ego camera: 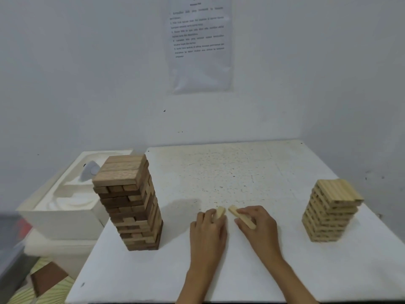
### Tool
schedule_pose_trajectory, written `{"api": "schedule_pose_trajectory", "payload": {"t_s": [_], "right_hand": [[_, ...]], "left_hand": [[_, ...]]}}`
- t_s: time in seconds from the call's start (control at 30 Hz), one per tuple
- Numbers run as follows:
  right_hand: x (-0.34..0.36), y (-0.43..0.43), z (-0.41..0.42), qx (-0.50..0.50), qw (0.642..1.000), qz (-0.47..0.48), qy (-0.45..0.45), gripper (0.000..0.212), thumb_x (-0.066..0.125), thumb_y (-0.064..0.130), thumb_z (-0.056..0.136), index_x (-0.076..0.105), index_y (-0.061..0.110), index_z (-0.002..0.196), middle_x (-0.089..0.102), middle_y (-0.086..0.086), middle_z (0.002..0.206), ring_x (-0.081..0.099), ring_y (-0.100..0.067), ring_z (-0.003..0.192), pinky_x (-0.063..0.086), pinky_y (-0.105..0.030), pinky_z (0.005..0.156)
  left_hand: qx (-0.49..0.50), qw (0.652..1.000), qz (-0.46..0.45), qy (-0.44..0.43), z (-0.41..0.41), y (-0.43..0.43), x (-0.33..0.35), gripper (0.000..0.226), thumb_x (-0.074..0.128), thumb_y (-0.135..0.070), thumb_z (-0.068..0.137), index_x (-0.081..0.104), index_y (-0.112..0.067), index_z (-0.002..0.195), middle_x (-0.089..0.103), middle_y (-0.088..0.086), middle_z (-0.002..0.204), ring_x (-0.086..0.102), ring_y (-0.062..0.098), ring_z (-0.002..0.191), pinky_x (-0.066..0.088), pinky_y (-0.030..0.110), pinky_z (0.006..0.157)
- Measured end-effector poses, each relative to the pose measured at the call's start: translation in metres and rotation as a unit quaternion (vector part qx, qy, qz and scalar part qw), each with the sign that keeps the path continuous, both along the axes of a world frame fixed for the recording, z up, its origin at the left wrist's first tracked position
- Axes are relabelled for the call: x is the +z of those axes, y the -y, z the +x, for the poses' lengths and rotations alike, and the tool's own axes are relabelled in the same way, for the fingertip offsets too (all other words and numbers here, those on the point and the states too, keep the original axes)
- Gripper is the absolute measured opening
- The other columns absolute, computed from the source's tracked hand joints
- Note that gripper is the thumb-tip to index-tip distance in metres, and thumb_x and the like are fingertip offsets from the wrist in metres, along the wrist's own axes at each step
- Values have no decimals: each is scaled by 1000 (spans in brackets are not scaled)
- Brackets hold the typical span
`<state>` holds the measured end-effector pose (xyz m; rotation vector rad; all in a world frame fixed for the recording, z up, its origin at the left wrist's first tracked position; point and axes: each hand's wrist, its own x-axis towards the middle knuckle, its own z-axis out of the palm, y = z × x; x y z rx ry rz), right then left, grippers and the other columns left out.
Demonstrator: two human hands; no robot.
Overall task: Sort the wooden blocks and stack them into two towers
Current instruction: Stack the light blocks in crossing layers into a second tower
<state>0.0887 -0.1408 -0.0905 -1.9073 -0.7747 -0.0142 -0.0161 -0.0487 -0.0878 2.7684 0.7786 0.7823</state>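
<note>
Looking down through the head view, I see both hands low at the 6 o'clock side of the table (pixel 219 167), close together. The left hand (pixel 208 229) has its fingers curled round a pale block (pixel 221 212), whose end pokes up above the knuckles. The right hand (pixel 259 227) pinches a second pale block (pixel 242 217) along its long sides, with the free end pointing to about 10 o'clock. Whether either block touches the tabletop I cannot tell. A dark tower (pixel 131 202) stands at 9 o'clock from the hands and a pale tower (pixel 331 212) at 3 o'clock, well apart. Off the table at 9 o'clock sits a white tub (pixel 59 207), and a sheet of paper (pixel 199 44) hangs on the wall at 12 o'clock. These blocks look light, stiff and smooth, unlikely to break, so I'd hold each by its long sides near the middle. The delicate part is the pale tower, whose top layer looks slightly askew. Each block wants laying flat, without a nudge.
</note>
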Motion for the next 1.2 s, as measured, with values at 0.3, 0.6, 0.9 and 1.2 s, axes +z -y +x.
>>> {"api": "schedule_pose_trajectory", "payload": {"t_s": [0.3,0.6,0.9,1.2], "right_hand": [[15,11,32,-33,992,-119,39,23,65,22,88,67,16,109,56,-4,105,53,-18,99,41,-23,71],[8,32,24,7,969,-237,76,48,40,7,96,33,16,143,41,-4,133,34,-19,120,31,-20,95],[-2,26,25,-21,989,-129,72,34,64,11,87,61,15,121,52,-5,104,52,-22,93,38,-24,70],[21,-6,35,11,996,-82,-16,21,71,13,82,67,12,102,55,5,76,49,-2,65,41,-11,62]], "left_hand": [[-41,994,-70,67,-3,6,10,38,43,-30,92,59,-28,126,60,-9,77,48,10,71,42,26,60],[-32,986,-157,37,3,-4,15,28,58,-43,88,64,-36,114,65,-15,86,54,4,86,44,27,82],[18,982,-189,-8,4,-19,12,55,70,-52,75,52,-33,124,48,-13,114,42,8,111,26,25,86],[-15,978,-208,-18,26,-18,16,51,75,-47,71,57,-31,116,50,-14,109,48,8,107,27,26,82]]}}
